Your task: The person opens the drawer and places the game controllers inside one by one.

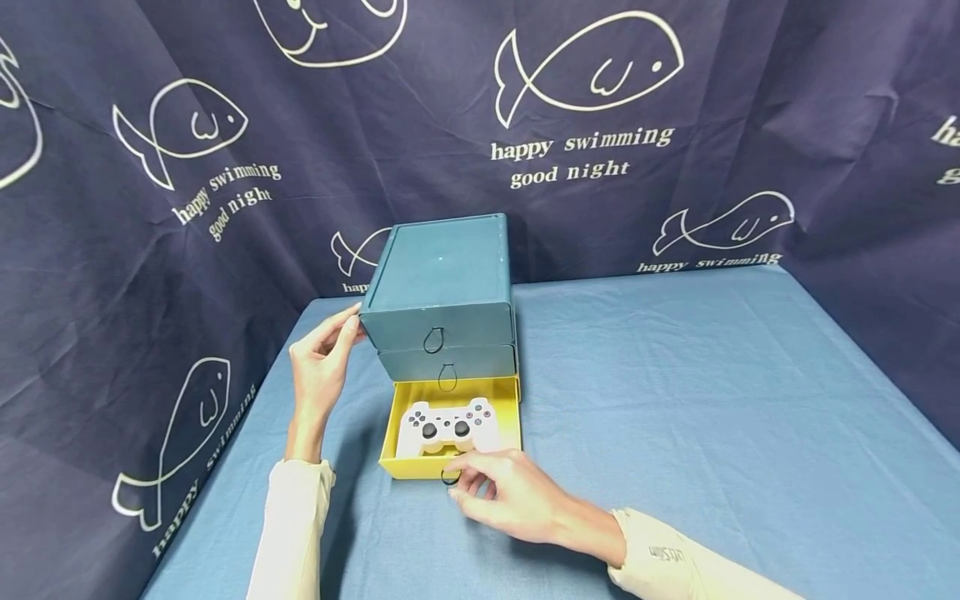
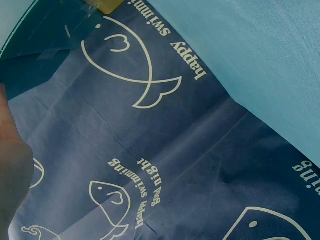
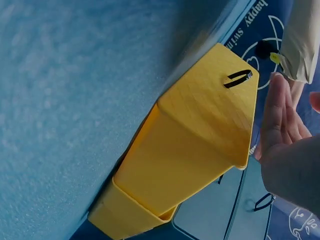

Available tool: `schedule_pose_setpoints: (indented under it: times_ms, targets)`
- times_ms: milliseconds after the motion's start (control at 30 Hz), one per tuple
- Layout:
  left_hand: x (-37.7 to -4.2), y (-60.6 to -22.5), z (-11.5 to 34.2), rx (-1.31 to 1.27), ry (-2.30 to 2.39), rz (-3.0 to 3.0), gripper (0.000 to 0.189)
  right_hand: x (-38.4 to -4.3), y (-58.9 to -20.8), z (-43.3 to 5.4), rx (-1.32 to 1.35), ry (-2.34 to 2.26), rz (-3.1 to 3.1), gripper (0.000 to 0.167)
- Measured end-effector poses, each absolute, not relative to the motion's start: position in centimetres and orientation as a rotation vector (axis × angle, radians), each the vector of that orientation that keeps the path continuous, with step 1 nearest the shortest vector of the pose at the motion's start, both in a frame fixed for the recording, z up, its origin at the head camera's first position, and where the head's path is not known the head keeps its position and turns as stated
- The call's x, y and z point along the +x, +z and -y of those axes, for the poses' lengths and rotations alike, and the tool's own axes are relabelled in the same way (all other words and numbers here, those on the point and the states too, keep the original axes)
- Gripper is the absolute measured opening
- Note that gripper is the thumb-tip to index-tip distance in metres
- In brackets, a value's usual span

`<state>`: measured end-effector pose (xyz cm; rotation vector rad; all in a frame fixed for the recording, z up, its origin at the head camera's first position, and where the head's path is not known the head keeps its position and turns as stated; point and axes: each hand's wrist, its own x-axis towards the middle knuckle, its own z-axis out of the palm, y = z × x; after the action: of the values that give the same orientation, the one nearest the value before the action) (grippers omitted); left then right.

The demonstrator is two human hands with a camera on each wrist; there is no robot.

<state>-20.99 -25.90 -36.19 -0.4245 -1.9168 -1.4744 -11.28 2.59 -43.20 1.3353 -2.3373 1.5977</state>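
A stack of teal drawers [image 1: 450, 271] stands on the blue cloth. Its bottom yellow drawer [image 1: 412, 468] is pulled out, and a white game controller [image 1: 446, 417] with two black thumbsticks lies inside. My left hand [image 1: 322, 354] touches the stack's upper left front corner with its fingers extended. Near the yellow drawer's black pull loop [image 3: 238, 78] is my right hand [image 1: 517, 496]. The right wrist view shows this loop free and a gap between it and the fingers [image 3: 275, 112]. Little of the left hand enters the left wrist view.
Two teal drawers above are closed, each with a black loop [image 1: 433, 340] on its front. Blue cloth [image 1: 675, 417] covers the table. Dark curtains [image 1: 585, 208] with white fish drawings and lettering hang behind and at both sides.
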Motion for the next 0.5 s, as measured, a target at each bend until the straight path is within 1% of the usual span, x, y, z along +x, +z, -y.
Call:
schedule_pose_setpoints:
  times_ms: [233, 500]
  targets:
    - [-20.97, -36.25, 25.92, -0.419, -1.471, 1.918, 0.024, -11.06, -43.15, -2.24, 1.331, 1.576, 2.598, 0.033]
    - [-21.02, -36.22, 25.89, -0.419, -1.48, 1.917, 0.024, -11.14, -43.35, -2.02, 1.319, 1.513, 2.671, 0.041]
